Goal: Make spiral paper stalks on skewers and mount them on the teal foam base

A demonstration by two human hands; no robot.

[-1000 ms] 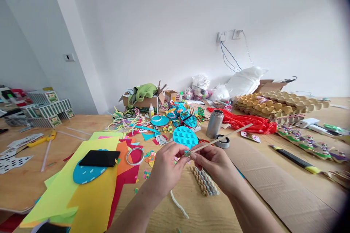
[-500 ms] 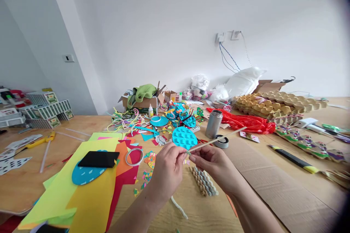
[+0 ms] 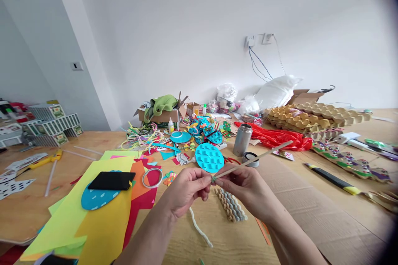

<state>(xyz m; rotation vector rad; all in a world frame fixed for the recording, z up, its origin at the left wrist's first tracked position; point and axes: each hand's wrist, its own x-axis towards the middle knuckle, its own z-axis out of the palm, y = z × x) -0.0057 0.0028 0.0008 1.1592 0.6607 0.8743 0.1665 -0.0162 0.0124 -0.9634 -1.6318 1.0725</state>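
A long, thin, pale strip (image 3: 261,158) slants up to the right from my fingertips. My left hand (image 3: 189,186) pinches its lower end, where a bit of green shows between the fingers. My right hand (image 3: 244,188) is closed on the strip just beside that end, thumb and forefinger pressed together. Beneath my right hand, braided beige and grey cords (image 3: 231,205) lie side by side on the table. A white cord (image 3: 199,227) lies below my left hand. Just beyond my fingers is a blue disc (image 3: 209,158) with raised bumps.
Brown cardboard (image 3: 298,198) covers the right front, with a black-and-yellow cutter (image 3: 334,180) beside it. A metal bottle (image 3: 242,140) and a tape roll (image 3: 250,159) stand ahead. Coloured paper (image 3: 102,223) and a black phone (image 3: 112,181) lie left; egg trays (image 3: 298,120) are at the back right.
Both hands have shifted slightly, my left one lower and turned so more of its fingers show. The strip's far end has moved right and a little up.
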